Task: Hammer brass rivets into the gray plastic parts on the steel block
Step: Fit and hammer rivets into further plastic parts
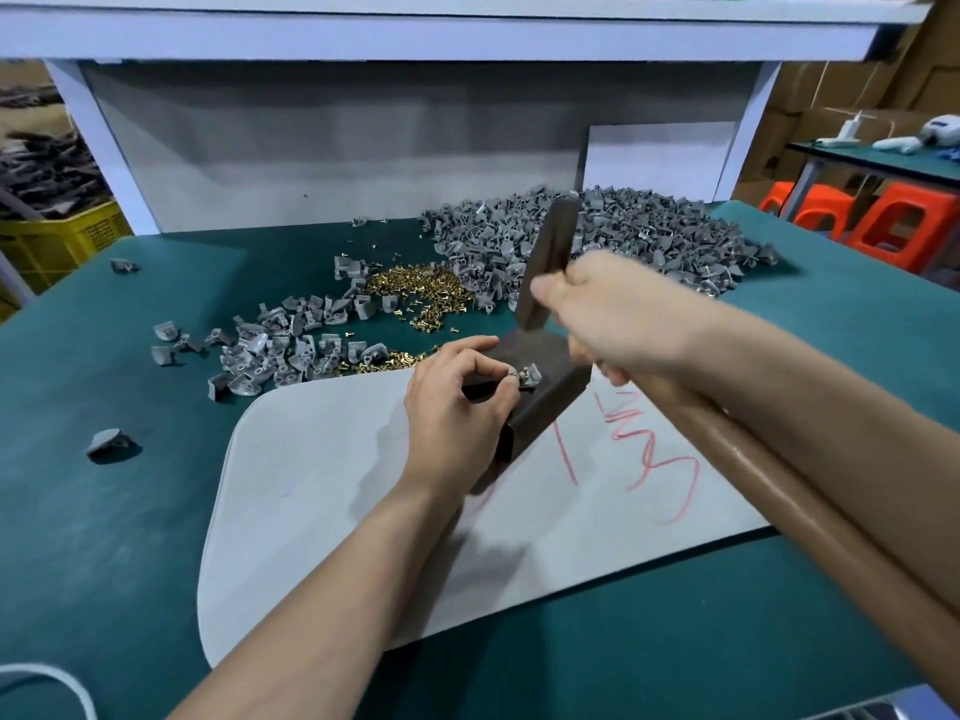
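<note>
We pinch the gray plastic part (527, 377) in the left grip (457, 407), steadying it on the steel block (550, 402) mid-table for the blow. It is too small to read its axis. The right grip (618, 314) clenches the hammer (550, 262) just above, its handle running back near-right.

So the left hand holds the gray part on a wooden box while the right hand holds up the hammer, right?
Not quite. The head view shows the left hand pinching the gray part on the dark steel block, not a wooden box. The right hand does hold the hammer raised.
</note>
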`<state>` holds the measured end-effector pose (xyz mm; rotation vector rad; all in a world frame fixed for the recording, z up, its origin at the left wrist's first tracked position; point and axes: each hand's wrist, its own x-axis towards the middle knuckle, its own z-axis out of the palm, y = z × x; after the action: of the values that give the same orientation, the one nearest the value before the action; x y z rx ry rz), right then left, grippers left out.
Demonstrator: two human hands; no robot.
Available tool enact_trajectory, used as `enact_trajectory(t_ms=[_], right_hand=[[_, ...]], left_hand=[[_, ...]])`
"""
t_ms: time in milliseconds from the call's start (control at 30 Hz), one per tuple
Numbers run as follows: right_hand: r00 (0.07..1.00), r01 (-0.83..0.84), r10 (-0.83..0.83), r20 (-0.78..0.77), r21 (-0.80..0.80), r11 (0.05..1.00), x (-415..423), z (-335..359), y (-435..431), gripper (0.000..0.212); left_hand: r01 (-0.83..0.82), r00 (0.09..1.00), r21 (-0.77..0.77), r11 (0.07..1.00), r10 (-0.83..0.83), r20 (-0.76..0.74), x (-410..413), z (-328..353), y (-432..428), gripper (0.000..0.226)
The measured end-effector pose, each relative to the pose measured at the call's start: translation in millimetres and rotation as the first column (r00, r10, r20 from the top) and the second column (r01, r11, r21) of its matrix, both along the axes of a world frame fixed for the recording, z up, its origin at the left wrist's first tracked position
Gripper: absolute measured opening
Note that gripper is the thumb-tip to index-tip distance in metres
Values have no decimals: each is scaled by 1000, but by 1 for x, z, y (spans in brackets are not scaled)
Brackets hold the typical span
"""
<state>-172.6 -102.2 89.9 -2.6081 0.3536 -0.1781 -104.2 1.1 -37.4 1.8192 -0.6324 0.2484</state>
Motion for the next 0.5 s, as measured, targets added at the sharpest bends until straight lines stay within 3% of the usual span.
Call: enact_trajectory(t_ms=[67,200,333,500], right_hand=[[996,10,-13,84,32,999,0,5,-1,39],[994,42,-37,-103,39,998,3,-19,5,39],[998,21,-29,50,154,988,3,-14,-2,36],[998,43,-36,-43,195,980,1,-20,-1,37]], left_hand=[[-3,1000,-7,1000,3,16,0,0,0,6],[16,1000,5,1000,-16,-1,2,1,1,9],[3,1000,4,1000,-3,-14,1,3,1,14],[10,1000,16,1000,-10,-28,0,4,1,13]])
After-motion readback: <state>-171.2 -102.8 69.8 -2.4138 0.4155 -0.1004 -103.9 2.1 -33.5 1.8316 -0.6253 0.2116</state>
